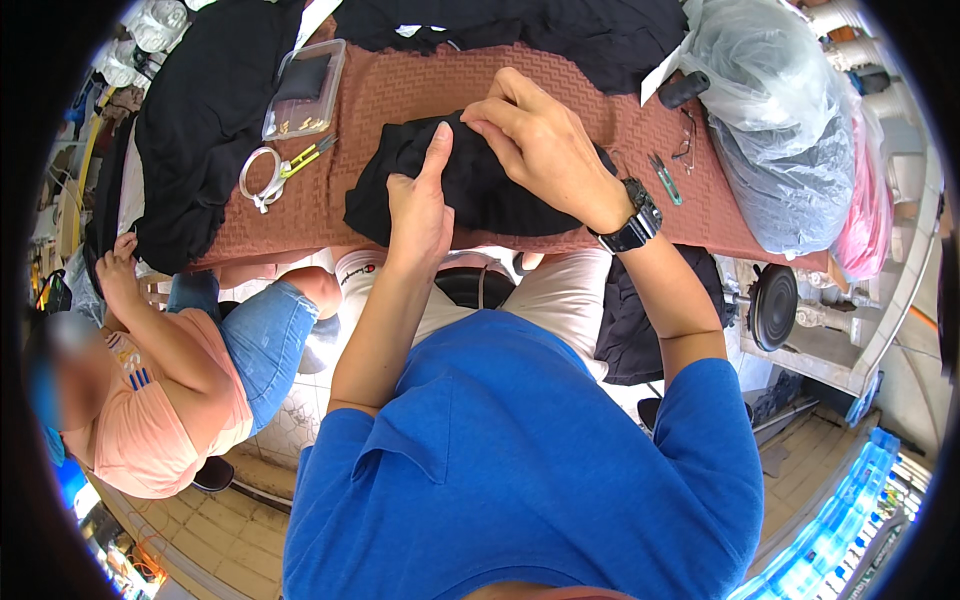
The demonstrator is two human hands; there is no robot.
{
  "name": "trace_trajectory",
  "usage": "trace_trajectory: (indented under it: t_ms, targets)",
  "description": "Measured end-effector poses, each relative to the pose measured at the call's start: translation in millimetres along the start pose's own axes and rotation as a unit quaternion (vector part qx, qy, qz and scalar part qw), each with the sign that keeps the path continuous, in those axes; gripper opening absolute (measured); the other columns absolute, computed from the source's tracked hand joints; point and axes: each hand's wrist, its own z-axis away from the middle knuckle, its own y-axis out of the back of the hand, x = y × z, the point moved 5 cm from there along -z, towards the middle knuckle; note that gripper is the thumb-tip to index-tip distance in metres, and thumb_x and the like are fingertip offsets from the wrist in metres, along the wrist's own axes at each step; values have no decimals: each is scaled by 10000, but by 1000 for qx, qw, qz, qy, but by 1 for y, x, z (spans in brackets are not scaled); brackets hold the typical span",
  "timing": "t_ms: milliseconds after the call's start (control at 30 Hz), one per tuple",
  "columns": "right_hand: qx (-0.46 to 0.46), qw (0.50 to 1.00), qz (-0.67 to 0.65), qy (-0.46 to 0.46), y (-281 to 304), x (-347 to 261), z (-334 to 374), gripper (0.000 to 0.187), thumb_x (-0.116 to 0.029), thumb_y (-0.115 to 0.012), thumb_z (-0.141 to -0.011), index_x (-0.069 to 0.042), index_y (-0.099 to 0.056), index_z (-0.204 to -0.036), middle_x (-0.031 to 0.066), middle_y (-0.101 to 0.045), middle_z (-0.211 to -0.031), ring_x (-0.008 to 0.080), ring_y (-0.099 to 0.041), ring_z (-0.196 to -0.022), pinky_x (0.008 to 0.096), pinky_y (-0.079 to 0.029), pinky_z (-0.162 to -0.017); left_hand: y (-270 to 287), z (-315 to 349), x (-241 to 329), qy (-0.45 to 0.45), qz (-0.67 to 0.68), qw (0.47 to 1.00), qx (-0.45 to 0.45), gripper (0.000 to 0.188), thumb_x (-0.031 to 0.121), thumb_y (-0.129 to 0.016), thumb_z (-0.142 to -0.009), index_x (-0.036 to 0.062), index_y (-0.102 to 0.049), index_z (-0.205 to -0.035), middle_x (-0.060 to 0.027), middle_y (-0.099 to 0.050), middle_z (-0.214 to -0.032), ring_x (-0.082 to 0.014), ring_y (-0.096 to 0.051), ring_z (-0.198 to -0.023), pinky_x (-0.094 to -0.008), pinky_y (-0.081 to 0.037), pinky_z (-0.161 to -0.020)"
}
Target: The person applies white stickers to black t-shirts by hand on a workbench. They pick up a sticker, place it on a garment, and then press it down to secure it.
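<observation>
Head view: a black cloth (470,185) lies bunched on the brown cover of the counter (400,95), near its front edge. The left hand (420,205) rests flat on the cloth, forefinger stretched out and pointing away, pressing the fabric down; its grip is apart, clamped on nothing. The right hand (535,140) sits at the far edge of the cloth with its fingertips pinched together on a fold there, touching the left forefinger's tip.

Risks, as I judge them: the cloth hangs close to the counter's front edge, so a pull toward the body could drag it off onto the lap. The pinch holds only a small fold, so the fabric could slip free. Black on black makes the fold hard to follow.

The counter carries a woven brown cover. On it, to the left, lie a clear plastic box (305,90), a white coiled cord (262,175) and yellow-handled snips (310,155); to the right, green snips (665,178). More black fabric (200,120) is heaped at the left and far side, plastic bags (780,130) at the right. A second person in an orange shirt (150,420) sits at the left; the floor is tiled.
</observation>
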Motion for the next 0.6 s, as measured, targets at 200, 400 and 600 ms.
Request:
trace_trajectory:
  t_ms: [200,400,600]
  targets:
    - [7,1000,-10,-20,-1,3,-1,84,-42,-723,-837,-12,-715,-915,105,-594,-905,319,-638,-835,421,-528,-731,2,1,1,-56,-65,996,-6,232,186,-756,-966,52,-715,-781,72,-619,-772,-1,-493,-689,-200,-377,-579]
    - [21,999,-41,-25,0,4,-2,135,-37,-729,-842,-5,-688,-966,112,-605,-914,318,-644,-826,416,-533,-730,-3,4,7,-147,-175,973,-30,129,125,-719,-976,-1,-744,-965,26,-678,-886,-36,-558,-782,-215,-441,-692]
    - [61,982,-162,-78,1,2,-6,143,0,-737,-860,11,-661,-980,136,-641,-880,289,-652,-738,366,-528,-662,-16,6,14,-272,-192,942,-50,124,98,-718,-967,-25,-731,-955,25,-692,-863,-42,-586,-780,-227,-476,-706]
